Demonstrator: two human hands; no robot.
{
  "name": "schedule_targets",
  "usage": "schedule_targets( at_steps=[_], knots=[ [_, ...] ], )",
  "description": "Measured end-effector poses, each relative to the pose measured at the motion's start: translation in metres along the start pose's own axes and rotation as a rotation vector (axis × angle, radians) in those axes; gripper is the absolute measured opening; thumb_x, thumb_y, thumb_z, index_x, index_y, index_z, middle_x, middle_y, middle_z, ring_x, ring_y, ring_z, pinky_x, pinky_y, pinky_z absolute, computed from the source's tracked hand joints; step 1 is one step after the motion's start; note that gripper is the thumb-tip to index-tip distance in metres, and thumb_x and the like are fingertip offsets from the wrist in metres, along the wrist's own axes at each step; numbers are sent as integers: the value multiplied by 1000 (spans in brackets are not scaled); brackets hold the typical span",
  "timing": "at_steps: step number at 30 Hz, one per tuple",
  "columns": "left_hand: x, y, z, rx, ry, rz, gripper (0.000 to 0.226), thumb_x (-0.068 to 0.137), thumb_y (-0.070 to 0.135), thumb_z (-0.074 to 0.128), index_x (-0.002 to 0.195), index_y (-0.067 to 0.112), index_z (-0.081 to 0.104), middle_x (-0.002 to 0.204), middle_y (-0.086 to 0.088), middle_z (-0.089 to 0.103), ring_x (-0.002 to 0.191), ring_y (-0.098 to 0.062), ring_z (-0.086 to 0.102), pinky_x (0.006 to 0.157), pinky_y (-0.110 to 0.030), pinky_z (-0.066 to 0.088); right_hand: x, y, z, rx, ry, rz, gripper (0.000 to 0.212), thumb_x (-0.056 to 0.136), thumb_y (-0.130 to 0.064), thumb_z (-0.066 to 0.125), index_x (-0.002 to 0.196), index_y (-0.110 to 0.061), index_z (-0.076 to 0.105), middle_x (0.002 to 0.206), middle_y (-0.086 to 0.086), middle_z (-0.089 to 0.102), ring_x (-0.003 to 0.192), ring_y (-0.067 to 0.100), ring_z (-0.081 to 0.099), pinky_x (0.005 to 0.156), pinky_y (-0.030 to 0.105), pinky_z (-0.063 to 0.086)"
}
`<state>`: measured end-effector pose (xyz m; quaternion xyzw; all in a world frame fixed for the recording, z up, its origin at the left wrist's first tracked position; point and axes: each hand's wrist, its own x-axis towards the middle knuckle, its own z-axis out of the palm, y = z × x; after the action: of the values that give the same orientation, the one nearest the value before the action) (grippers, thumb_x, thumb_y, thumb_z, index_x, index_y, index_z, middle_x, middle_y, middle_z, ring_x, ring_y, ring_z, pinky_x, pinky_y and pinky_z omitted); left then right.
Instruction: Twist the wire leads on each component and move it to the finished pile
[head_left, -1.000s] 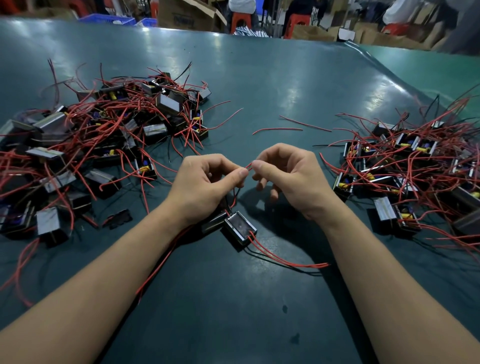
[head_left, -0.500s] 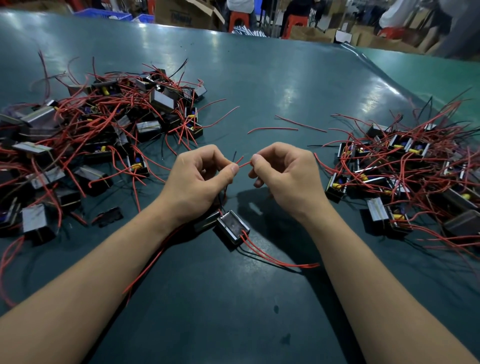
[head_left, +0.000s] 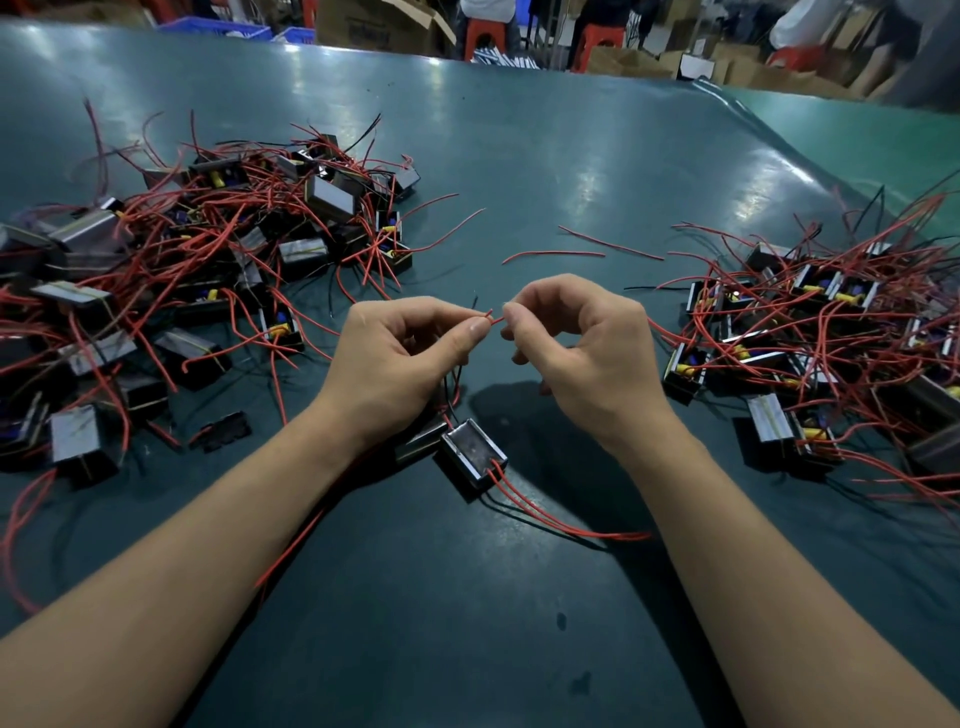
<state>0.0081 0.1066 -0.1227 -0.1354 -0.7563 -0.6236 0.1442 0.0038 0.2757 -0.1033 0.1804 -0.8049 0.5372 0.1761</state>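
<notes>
Both hands (head_left: 498, 353) pinch, seemingly, one red lead (head_left: 492, 317).

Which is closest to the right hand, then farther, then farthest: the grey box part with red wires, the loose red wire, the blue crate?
From right hand:
1. Grey box part, just below-left.
2. Loose red wire, just beyond.
3. Blue crate, far back left.

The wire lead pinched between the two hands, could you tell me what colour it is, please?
Red. The head view shows the wire lead between the left hand and right hand.
</notes>
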Motion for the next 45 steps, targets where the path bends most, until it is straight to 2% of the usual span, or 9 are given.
schedule_targets(
  at_steps=[5, 11, 23, 29, 31, 35, 39, 42, 45],
  knots=[
    [0, 2, 0, 16, 17, 25, 4, 85, 14, 74, 89, 15, 76, 75, -16, 72, 64, -18, 62, 64, -43, 52, 2, 2, -1, 113, -41, 161, 9, 89, -16, 69, 81, -15, 66, 74, 3, 71, 62, 17, 69, 40, 28, 50],
    [-1, 4, 0, 48, 25, 45, 7, 87, 16, 71, 91, 13, 76, 73, -16, 71, 69, -46, 60, 64, -53, 49, 2, 3, 0, 68, -41, 194, 12, 90, -16, 67, 79, -15, 64, 73, 9, 69, 59, 19, 66, 42, 30, 50],
    [-1, 1, 1, 82, 8, 33, 8, 89, 13, 70, 91, 19, 76, 68, -9, 69, 58, -24, 51, 54, -44, 44, -1, 1, 0, -157, -36, -158, 3, 87, -7, 68, 87, -4, 70, 73, -3, 66, 62, 14, 64, 55, 14, 49],
    [0, 2, 1, 73, -37, 45, 9, 89, 14, 70, 89, 21, 76, 79, -24, 71, 63, -45, 57, 60, -56, 47, 3, 8, -3, -344, 39, -373, 5, 86, -7, 70, 84, -3, 72, 77, 5, 68, 59, 18, 59, 58, 9, 36],
    [-1, 3, 0, 64, -50, 52, 8, 88, 15, 70, 90, 20, 76, 80, -29, 69, 66, -49, 57, 61, -59, 47, 3, 7, -3, -234, 28, -297, 4, 87, -9, 71, 86, -6, 74, 78, 2, 68, 60, 15, 60, 56, 8, 38],
    [0, 3, 2, 51, -57, 59, 8, 88, 11, 70, 90, 15, 76, 79, -26, 70, 66, -48, 57, 61, -58, 46, 5, 4, -7, 184, -117, 211, 7, 89, -14, 69, 83, -16, 72, 70, -2, 67, 57, 12, 62, 40, 23, 44],
    [-1, 3, 2, 130, -77, 103, 7, 88, 10, 70, 91, 8, 77, 71, -16, 68, 64, -41, 56, 57, -48, 43, 6, 5, -9, 291, -243, 429, 17, 94, -17, 62, 77, -13, 64, 61, -3, 59, 52, 13, 57, 36, 21, 37],
    [-2, 4, 2, 207, -95, 152, 7, 87, 8, 71, 90, 7, 78, 66, 2, 62, 58, -10, 52, 56, -25, 38, 6, 0, -9, 316, -265, 564, 24, 95, -16, 58, 71, -13, 58, 56, -2, 53, 47, 13, 52, 35, 18, 31],
    [-1, 6, 2, 308, -123, 227, 8, 87, 6, 71, 90, 7, 78, 66, -6, 61, 56, -19, 53, 54, -28, 39, 5, -5, -3, 185, -131, 613, 25, 87, -14, 58, 63, -15, 54, 50, -4, 45, 44, 14, 42, 35, 19, 27]
  ],
)
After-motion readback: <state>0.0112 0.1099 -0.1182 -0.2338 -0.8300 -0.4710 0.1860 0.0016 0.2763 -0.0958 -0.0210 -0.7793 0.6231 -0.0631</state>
